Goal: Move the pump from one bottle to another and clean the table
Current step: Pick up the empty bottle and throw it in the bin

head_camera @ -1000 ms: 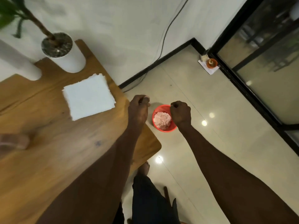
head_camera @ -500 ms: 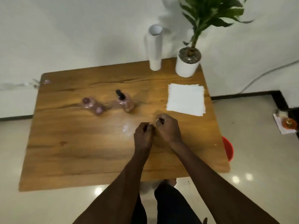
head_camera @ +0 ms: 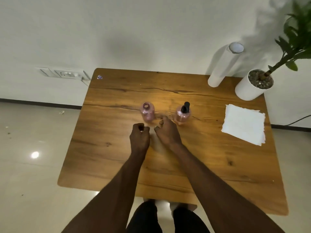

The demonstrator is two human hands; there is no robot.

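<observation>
The plant is cut off at the right edge; the left hand perhaps pinches something, too small to tell.
</observation>
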